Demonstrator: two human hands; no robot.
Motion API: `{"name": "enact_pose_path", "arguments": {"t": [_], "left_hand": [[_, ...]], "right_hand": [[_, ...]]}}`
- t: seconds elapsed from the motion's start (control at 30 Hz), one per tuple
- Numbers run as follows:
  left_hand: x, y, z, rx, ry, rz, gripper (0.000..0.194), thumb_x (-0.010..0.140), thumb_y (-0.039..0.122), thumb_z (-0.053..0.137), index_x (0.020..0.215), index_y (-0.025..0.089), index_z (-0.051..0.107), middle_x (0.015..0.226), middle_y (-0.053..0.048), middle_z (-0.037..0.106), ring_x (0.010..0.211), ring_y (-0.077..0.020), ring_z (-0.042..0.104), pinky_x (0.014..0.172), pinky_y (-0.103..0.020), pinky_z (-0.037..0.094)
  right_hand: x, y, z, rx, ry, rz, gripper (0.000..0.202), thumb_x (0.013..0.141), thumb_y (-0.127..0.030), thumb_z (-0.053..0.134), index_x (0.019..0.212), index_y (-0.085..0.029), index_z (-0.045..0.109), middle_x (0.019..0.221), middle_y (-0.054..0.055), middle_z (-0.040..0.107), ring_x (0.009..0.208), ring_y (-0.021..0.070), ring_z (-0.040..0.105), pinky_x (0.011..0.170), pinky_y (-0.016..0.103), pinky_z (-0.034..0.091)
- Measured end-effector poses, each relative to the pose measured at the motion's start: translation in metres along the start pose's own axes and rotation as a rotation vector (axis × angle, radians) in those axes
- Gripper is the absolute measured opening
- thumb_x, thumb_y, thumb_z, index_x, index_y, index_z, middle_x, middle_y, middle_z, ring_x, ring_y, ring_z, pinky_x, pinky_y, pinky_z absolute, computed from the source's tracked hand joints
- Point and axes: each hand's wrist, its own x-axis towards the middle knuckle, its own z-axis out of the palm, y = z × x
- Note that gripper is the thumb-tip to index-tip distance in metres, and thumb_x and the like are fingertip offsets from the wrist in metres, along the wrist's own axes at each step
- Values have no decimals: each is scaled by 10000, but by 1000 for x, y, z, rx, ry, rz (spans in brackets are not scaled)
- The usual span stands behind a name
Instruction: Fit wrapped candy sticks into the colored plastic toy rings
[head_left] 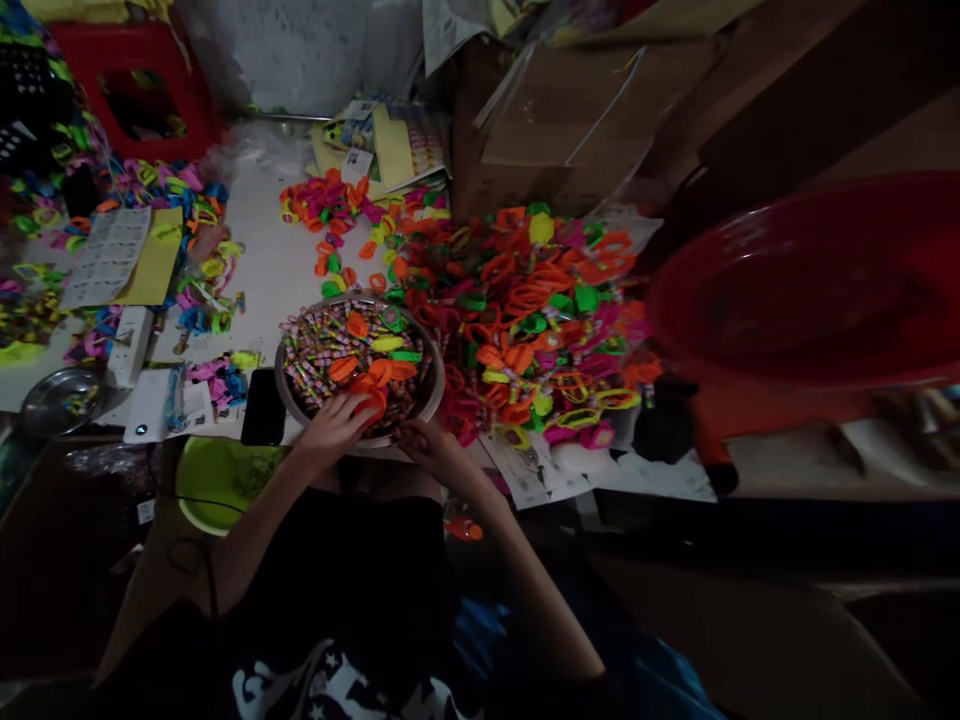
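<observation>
A round metal bowl point(436, 385) stands at the table's front edge, filled with small striped, wrapped pieces point(311, 350). Several bright plastic loops lie on top of them, among them a yellow one point(388, 343). My left hand point(334, 428) reaches over the bowl's near left side, its fingers closed on an orange plastic loop point(369, 398). At the near right rim is my right hand point(429, 447), fingers pinched together; whatever they hold is too dark and small to make out. Just right of the bowl spreads a large heap of orange, green, pink and yellow loops point(517, 330).
A black phone point(263, 408), a white box point(154, 403) and a small metal dish point(61, 402) lie to the left. Below the edge sits a green basin point(202, 485). A cardboard box point(570, 110) stands behind the heap, a big red basin point(810, 370) at right, a red stool point(135, 90) far left.
</observation>
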Motion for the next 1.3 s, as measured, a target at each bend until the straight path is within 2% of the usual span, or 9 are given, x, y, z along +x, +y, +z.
{"name": "enact_pose_path", "arguments": {"t": [0.17,0.4,0.6,0.73,0.8,0.97,1.13,1.2,1.3], "left_hand": [[17,0,-7,-41,-6,23,227,914,283,492,1109,229,595,1187,-61,582,1091,-232,525,977,-364,407],[21,5,-23,-193,38,-53,163,886,360,562,939,208,591,1055,-35,588,980,-184,579,889,-304,458],[23,15,-24,-462,250,-182,212,857,405,596,862,195,568,863,-24,623,866,-174,598,822,-309,473],[26,21,-25,-919,508,-414,306,783,448,654,882,194,514,700,36,580,696,-126,607,693,-251,469],[27,25,-29,-1177,565,-510,402,720,438,712,960,199,495,633,72,564,655,-115,621,675,-230,465],[26,38,-47,-1550,568,-672,468,641,362,791,999,188,546,781,22,678,724,-115,659,683,-205,489],[26,51,-49,-1789,548,-739,342,686,283,773,969,189,605,805,14,686,700,-110,660,596,-178,498],[27,52,-45,-1869,547,-773,251,733,235,731,954,184,621,835,1,690,739,-115,666,638,-189,516],[24,50,-40,-1931,513,-764,225,773,219,686,984,172,627,863,-23,694,822,-132,672,758,-227,527]], "right_hand": [[-6,-3,-1,56,-16,-8,251,860,-334,542,1065,-220,632,973,53,725,890,225,680,760,305,495],[-2,1,3,146,103,-7,378,831,-365,576,1170,-196,577,1069,93,698,998,248,656,831,342,500],[19,-9,24,260,216,-24,374,800,-395,603,1113,-192,586,1054,75,691,952,231,656,840,340,502],[28,-22,28,325,341,-11,375,791,-423,610,1075,-179,589,1061,91,684,963,232,650,852,336,501],[30,-27,27,371,351,-69,382,787,-426,620,1084,-190,584,1091,84,676,1004,220,638,883,323,493],[31,-37,28,411,326,-155,467,736,-464,674,1091,-173,585,1037,87,691,942,219,661,844,322,520],[28,-45,33,367,403,-213,557,749,-428,674,1233,-200,518,1222,94,624,1090,213,616,917,314,504],[27,-46,33,309,404,-226,506,762,-411,653,1208,-202,535,1177,90,647,1049,210,635,892,308,515],[25,-46,29,201,408,-198,329,790,-383,599,1064,-201,598,963,68,703,847,196,677,762,284,537]]}}
